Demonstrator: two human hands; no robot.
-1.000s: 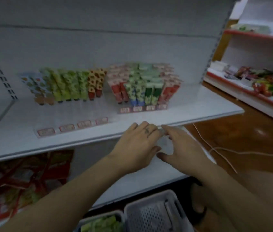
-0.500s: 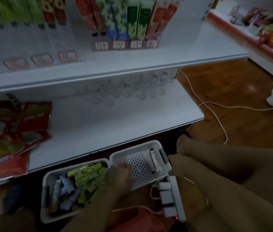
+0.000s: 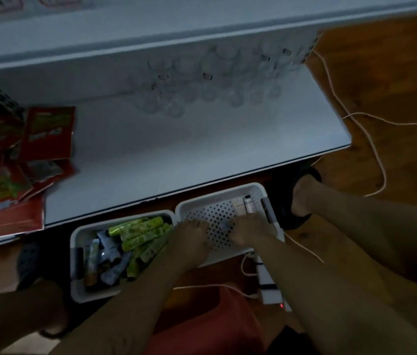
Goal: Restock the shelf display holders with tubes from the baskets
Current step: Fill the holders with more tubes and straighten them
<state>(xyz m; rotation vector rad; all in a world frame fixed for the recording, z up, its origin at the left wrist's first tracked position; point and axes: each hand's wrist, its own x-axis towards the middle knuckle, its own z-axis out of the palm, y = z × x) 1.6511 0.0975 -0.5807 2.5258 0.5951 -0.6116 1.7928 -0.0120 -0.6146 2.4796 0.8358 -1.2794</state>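
Head view is showing both hands reaching down into the right basket point(image 3: 254, 192), a nearly bare perforated one on the floor below the lower shelf point(image 3: 202, 139). Left hand point(image 3: 192, 235) is resting spread near the divide from the left basket point(image 3: 79, 290), holding nothing visible. Right hand point(image 3: 249, 230) is curling beside the few pale tubes point(image 3: 246, 206) at the far corner, probably gathering them; whether its fingers are gripping one I cannot tell. Green tubes point(image 3: 138, 237) are lying heaped in the left basket, ready for later.
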